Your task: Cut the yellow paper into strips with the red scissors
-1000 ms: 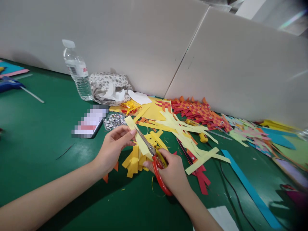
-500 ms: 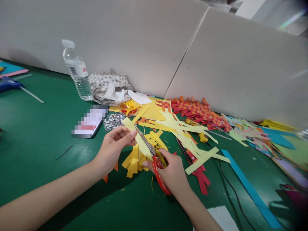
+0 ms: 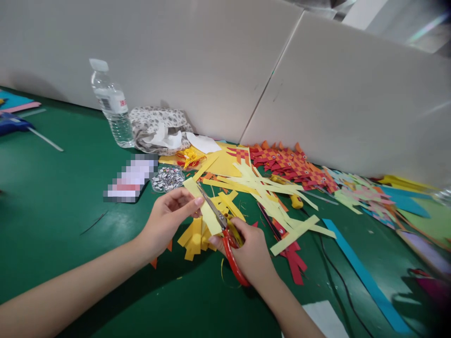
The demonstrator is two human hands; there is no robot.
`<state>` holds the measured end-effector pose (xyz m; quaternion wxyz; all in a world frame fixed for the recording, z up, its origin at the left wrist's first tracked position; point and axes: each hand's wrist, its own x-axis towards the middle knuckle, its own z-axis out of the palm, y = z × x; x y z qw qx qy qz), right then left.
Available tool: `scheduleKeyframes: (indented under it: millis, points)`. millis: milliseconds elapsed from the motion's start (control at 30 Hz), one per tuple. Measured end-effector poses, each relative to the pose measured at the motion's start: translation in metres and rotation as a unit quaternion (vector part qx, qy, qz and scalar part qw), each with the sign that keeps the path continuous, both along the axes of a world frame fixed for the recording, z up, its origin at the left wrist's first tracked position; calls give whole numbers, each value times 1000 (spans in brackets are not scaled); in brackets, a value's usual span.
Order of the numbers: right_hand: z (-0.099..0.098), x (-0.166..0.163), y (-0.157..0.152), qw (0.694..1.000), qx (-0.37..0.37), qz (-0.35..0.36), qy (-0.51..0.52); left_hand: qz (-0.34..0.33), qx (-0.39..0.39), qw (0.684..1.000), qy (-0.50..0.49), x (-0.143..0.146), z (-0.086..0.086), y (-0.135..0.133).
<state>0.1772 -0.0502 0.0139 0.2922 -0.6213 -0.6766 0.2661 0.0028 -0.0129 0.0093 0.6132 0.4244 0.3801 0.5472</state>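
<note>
My left hand [image 3: 165, 219] pinches a pale yellow paper strip [image 3: 202, 206] between thumb and fingers, holding it slanted above the green table [image 3: 52, 197]. My right hand [image 3: 252, 253] grips red-handled scissors [image 3: 225, 234], whose metal blades run along the right edge of that strip. Under both hands lies a small heap of darker yellow cut strips [image 3: 195, 237]. More pale yellow strips [image 3: 268, 192] are scattered just beyond the scissors.
A water bottle [image 3: 112, 110] and a patterned cloth pouch [image 3: 158, 129] stand by the white back wall. A dish of small googly eyes [image 3: 168, 178], a blurred phone [image 3: 130, 180], woven red-orange paper fish [image 3: 292, 164], a blue strip [image 3: 362, 274] and a black cable [image 3: 334, 272] lie around.
The scissors and strip barely shifted; the strip's top end sits slightly lower and my left thumb has slid a little along it.
</note>
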Motion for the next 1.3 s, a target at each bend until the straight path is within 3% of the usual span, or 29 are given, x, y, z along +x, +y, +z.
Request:
scheduleKeyframes:
  millis: [333,733,867,1067,1300]
  points:
    - [0,3,1,1000,9,19,-10,-54,3,999,-2,0,-3,3]
    - [2,-1,1,1000,15,1,24,-61,-3,998,-7,1,-4,2]
    - [3,0,0,1000,23,-5,19,-44,-9,999,-12,1,-2,2]
    - [3,-1,0,999,33,-2,5,37,-5,999,-30,0,7,4]
    - [0,-2,-1,1000,18,0,3,34,-6,999,-9,-1,5,3]
